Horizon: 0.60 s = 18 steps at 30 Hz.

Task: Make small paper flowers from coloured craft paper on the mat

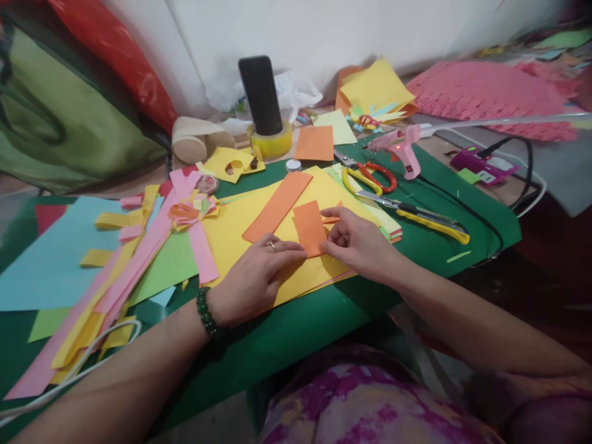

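A small folded piece of orange paper (pixel 309 225) lies over yellow paper sheets (pixel 231 240). My left hand (pixel 259 268), wearing a ring and a green bead bracelet, grips its lower left corner with fingers nearly straight. On the opposite edge, my right hand (pixel 356 240) pinches the lower right corner, its other fingers curled. Another orange strip (pixel 277 206) rests just beyond my left hand. A narrow orange scrap shows partly behind my right fingers. To the right are scissors (pixel 370 176) with red and yellow handles and a yellow utility knife (pixel 420 219).
A pink glue gun (pixel 400 148) stands at the back right, its black cord crossing the green table (pixel 490 216). A phone (pixel 261 95) leans upright in a yellow tape roll (pixel 272 142). Pink and yellow paper strips (pixel 134 259) and a blue sheet (pixel 55 259) cover the left.
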### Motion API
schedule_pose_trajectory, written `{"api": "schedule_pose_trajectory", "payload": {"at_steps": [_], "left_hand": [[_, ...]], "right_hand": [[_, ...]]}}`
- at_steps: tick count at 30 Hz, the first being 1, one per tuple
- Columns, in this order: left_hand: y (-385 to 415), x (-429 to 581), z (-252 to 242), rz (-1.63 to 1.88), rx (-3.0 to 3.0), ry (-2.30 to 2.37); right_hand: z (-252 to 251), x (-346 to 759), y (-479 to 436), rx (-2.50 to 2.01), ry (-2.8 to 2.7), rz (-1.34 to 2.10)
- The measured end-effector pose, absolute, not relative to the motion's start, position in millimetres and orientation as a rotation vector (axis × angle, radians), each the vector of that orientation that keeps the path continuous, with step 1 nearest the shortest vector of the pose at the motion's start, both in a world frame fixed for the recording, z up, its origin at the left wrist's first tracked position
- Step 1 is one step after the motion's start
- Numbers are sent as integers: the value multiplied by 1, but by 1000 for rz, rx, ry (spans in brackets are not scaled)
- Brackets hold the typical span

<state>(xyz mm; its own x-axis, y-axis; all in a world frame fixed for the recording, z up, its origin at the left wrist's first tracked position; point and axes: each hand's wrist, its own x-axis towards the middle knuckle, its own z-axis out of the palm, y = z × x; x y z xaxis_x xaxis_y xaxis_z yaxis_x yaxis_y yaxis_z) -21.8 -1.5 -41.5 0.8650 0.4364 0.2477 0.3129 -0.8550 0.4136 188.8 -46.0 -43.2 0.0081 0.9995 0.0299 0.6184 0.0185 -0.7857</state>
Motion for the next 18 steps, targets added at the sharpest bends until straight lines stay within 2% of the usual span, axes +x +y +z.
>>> {"api": "schedule_pose_trajectory", "payload": {"at_steps": [11,18], "left_hand": [[6,-21,-36,415,2430,706],[6,-21,-40,415,2620,521]], "right_hand": [[-42,189,-42,-1737,-1645,817],[-45,191,-41,-1701,-1608,849]]}}
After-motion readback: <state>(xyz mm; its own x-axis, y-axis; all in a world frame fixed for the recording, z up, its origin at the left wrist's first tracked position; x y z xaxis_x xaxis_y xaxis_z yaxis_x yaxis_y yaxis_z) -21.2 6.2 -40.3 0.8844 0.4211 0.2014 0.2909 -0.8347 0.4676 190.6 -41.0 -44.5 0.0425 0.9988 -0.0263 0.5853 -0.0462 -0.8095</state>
